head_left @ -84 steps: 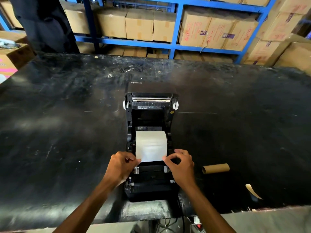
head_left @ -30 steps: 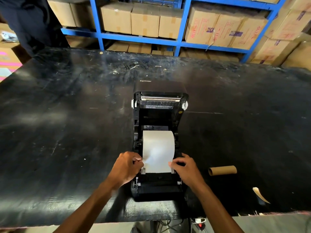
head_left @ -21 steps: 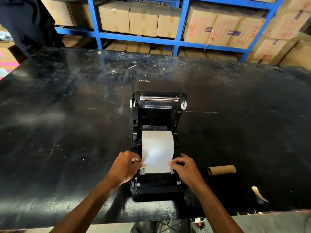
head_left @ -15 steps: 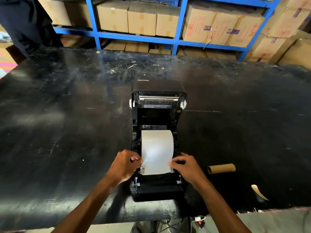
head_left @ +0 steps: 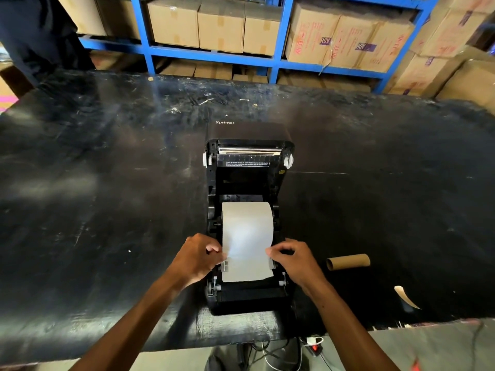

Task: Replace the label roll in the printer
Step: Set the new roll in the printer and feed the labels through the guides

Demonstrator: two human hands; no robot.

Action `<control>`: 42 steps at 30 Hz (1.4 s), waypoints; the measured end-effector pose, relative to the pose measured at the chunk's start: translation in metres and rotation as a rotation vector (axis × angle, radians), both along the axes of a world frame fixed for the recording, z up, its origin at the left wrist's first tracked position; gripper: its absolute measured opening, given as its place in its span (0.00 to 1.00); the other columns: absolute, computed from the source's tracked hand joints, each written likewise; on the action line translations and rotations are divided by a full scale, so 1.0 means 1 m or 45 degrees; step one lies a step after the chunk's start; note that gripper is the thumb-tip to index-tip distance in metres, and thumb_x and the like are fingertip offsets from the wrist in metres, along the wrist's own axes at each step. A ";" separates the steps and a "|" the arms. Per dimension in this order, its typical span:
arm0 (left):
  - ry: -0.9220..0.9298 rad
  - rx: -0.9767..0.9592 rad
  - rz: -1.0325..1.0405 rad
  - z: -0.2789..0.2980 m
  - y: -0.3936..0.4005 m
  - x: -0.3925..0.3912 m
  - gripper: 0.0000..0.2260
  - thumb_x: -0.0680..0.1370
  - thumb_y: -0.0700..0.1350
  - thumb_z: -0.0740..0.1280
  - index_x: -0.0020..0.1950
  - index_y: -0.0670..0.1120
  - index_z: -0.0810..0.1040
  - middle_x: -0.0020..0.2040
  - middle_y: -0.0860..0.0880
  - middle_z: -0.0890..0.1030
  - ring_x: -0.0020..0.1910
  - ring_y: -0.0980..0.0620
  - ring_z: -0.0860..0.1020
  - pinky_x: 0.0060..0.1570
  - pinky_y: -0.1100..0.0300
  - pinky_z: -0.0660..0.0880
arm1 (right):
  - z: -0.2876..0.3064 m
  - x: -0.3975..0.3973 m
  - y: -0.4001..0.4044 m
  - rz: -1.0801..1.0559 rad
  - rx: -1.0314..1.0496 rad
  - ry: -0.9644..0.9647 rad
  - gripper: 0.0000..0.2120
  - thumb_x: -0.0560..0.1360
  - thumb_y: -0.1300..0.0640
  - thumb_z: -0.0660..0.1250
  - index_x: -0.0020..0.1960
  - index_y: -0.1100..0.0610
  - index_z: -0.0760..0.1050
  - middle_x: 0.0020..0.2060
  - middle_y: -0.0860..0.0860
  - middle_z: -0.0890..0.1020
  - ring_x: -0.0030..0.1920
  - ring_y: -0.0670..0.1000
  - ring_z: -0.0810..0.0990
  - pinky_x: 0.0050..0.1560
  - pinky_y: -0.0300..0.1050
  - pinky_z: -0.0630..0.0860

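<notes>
With its lid thrown back, the printer [head_left: 249, 226] sits near the front edge of the black table [head_left: 107, 196], and the new label roll [head_left: 247, 223] is already seated in the bay at the printer's middle. From the roll a white strip of paper runs forward toward the printer's front, ending just past the two small guides.

Both hands are on that strip. The left hand [head_left: 197, 259] pinches the strip's left edge between thumb and fingertips; the right hand [head_left: 293, 259] does the same on the right edge, its other fingers curled in. Neither hand looks to be gripping hard.

To my eye this paper is light and limp. It would crease or tear if pulled from one side only, and it looks smooth enough to slip from a loose pinch. Taking it by both side edges, close to the guides, seems the sound way, so it stays flat and square as it is drawn toward the printer's front slot. The roll itself looks fairly full, so it should have some weight and turn stiffly at first.

To the printer's right lies an empty cardboard core [head_left: 348, 262], and farther right a curled scrap of backing [head_left: 405, 297].
</notes>
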State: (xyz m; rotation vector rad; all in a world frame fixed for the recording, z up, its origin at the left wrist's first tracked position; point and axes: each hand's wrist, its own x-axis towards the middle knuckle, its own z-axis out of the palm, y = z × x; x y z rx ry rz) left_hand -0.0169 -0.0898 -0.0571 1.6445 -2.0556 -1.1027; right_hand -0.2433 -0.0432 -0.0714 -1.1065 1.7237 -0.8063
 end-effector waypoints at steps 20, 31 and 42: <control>-0.077 -0.073 0.080 -0.007 0.001 -0.006 0.08 0.75 0.43 0.70 0.41 0.38 0.84 0.44 0.40 0.85 0.38 0.47 0.81 0.35 0.62 0.72 | 0.004 0.007 0.032 0.037 -0.317 0.526 0.12 0.66 0.46 0.74 0.48 0.46 0.78 0.67 0.45 0.68 0.67 0.47 0.58 0.67 0.49 0.57; -0.035 -0.084 0.104 -0.006 0.005 -0.009 0.06 0.75 0.40 0.70 0.40 0.41 0.84 0.35 0.49 0.81 0.31 0.59 0.76 0.34 0.63 0.73 | -0.016 0.007 0.052 0.473 -0.537 0.659 0.14 0.71 0.43 0.62 0.45 0.46 0.84 0.74 0.48 0.63 0.74 0.44 0.51 0.69 0.46 0.47; -0.066 -0.668 -0.240 -0.027 0.094 0.004 0.07 0.69 0.45 0.74 0.46 0.50 0.84 0.47 0.52 0.84 0.51 0.58 0.75 0.49 0.56 0.74 | -0.026 0.009 0.066 0.502 -0.751 0.658 0.13 0.73 0.48 0.62 0.41 0.50 0.84 0.53 0.47 0.82 0.65 0.43 0.66 0.64 0.40 0.54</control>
